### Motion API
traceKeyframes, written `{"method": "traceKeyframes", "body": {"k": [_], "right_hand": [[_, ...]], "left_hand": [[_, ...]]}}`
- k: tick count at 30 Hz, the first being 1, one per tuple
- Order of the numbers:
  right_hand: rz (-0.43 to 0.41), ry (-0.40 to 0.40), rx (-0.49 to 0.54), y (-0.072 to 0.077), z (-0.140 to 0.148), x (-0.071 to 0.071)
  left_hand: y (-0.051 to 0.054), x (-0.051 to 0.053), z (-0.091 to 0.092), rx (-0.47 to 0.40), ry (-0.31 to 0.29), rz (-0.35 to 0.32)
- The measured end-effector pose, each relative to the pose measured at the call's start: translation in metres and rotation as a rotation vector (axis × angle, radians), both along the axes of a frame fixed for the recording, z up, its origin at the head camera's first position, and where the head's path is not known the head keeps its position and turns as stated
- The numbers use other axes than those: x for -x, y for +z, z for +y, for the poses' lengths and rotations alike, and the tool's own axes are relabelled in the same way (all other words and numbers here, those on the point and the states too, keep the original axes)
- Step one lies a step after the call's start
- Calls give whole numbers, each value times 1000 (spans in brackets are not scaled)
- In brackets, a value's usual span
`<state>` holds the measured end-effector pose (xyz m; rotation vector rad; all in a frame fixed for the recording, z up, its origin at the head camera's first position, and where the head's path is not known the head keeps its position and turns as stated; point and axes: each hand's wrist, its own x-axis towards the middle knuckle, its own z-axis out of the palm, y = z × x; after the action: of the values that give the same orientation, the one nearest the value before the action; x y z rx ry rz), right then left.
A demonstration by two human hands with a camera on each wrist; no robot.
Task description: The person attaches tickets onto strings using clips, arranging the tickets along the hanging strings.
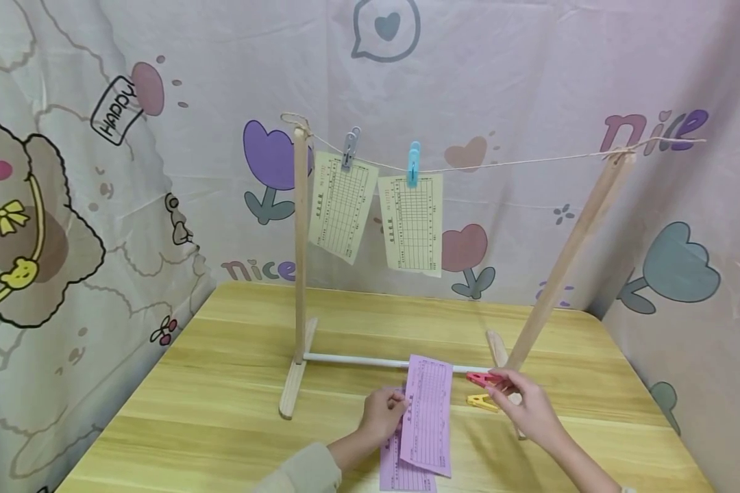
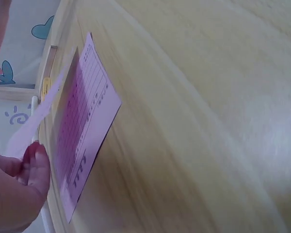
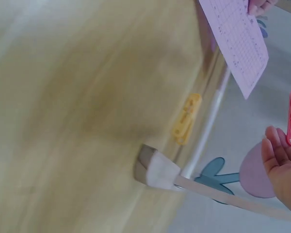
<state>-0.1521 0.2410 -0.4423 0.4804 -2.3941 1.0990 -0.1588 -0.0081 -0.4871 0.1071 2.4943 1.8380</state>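
Note:
Between thumb and fingers, my left hand (image 1: 382, 415) pinches the left edge of a pink printed slip (image 1: 429, 418), raised above the table. Beneath it a second pink slip (image 2: 87, 116) lies on the wood. My right hand (image 1: 529, 408) holds a red clothespin (image 1: 482, 378) by its end, to the right of the raised slip. A yellow clothespin (image 3: 186, 119) lies on the table under that hand. Two pale yellow slips hang from a string (image 1: 518, 163): the left slip (image 1: 342, 209) by a grey clothespin (image 1: 349, 150), the right slip (image 1: 412, 226) by a blue clothespin (image 1: 414, 164).
The string runs between a left wooden post (image 1: 300, 246) and a leaning right post (image 1: 567, 267). A white rod (image 1: 358, 360) joins their feet low over the wooden table (image 1: 179, 418). Patterned curtains (image 1: 530, 75) enclose the back and sides.

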Motion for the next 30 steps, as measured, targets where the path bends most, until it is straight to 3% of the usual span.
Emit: {"method": "traceKeyframes", "body": {"k": [8,18,30], "right_hand": [[108,40,30,20,1,8],[-57,27,184,54,2,12],[-1,54,171,77,6,19]], "left_hand": [[10,7,-3,-68,-11,11],[29,15,-4,-86,-29,69],[44,18,1,-121,-43,69]]}}
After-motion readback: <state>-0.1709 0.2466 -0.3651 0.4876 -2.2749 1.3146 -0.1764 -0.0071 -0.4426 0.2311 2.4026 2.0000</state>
